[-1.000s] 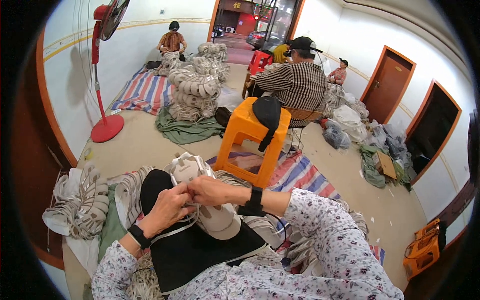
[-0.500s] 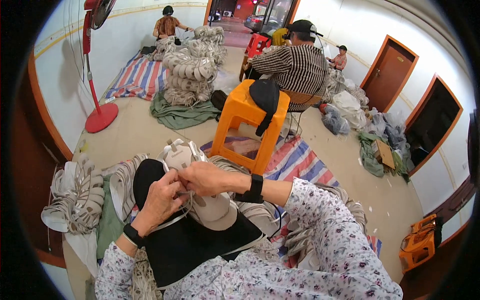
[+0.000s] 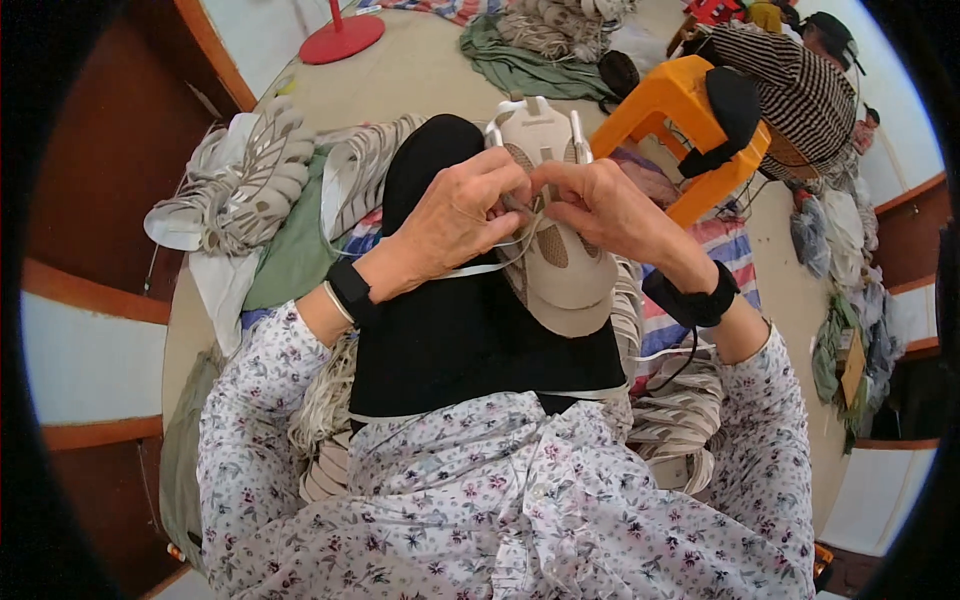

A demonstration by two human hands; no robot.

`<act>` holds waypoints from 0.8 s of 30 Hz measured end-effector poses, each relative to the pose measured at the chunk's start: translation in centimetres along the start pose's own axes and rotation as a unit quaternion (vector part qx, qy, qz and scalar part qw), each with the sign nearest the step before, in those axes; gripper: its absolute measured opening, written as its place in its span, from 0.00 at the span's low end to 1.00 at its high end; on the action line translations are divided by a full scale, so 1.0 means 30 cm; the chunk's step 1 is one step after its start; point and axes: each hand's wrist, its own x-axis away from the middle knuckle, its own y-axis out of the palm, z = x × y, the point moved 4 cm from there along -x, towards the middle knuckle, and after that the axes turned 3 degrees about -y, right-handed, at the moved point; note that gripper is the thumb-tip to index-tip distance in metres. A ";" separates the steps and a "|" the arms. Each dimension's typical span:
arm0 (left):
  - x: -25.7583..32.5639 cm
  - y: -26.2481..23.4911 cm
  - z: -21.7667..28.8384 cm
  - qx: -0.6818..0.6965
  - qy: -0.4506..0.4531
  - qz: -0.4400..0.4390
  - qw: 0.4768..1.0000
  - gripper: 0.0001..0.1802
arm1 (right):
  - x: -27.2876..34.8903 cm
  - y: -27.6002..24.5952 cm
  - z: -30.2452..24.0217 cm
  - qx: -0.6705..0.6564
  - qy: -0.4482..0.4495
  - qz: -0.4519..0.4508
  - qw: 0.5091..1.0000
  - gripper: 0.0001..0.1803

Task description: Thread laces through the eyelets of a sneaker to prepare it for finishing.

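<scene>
A beige shoe upper [image 3: 572, 290] with mesh insets lies on the black cloth [image 3: 470, 345] over my lap, its rounded toe toward me. My left hand [image 3: 450, 212] is closed over the upper's left side, pinching a thin pale shoelace [image 3: 478, 269] that trails out below the fingers. My right hand [image 3: 618, 215] is closed from the other side, thumb and forefinger pinched on the lace at the middle of the upper. The two hands' fingertips nearly meet, and the exact spot where the lace passes is partly hidden by them.
Bundles of similar uppers [image 3: 262, 180] lie on cloths at the left, and more [image 3: 680, 420] at my right side. An orange stool [image 3: 655, 95] holding a black cap [image 3: 735, 105] stands ahead right. Beyond sits a person in a striped top [image 3: 800, 85]. A red fan base [image 3: 342, 40] stands far left.
My view has tilted down and turned left. My right hand has moved to the upper's right side, with its forearm no longer reaching across. The upper now lies straighter, toe toward me.
</scene>
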 end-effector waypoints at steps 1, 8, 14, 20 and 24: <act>0.010 -0.002 -0.003 0.005 -0.015 0.006 1.000 0.14 | -0.004 0.018 0.009 0.001 0.011 0.002 1.000 0.05; 0.009 -0.008 -0.003 0.005 -0.028 0.021 0.999 0.14 | -0.017 0.037 0.016 0.246 -0.105 0.013 0.964 0.15; -0.006 -0.031 -0.001 -0.014 -0.016 0.022 1.000 0.07 | -0.021 -0.075 0.014 0.304 -0.103 0.047 0.946 0.14; -0.122 -0.030 -0.004 0.059 -0.061 -0.002 0.996 0.09 | -0.025 -0.131 -0.089 0.286 -0.148 0.084 0.943 0.12; -0.220 0.039 0.000 0.088 -0.082 -0.137 0.983 0.10 | -0.019 -0.125 -0.136 0.276 -0.172 0.105 0.940 0.14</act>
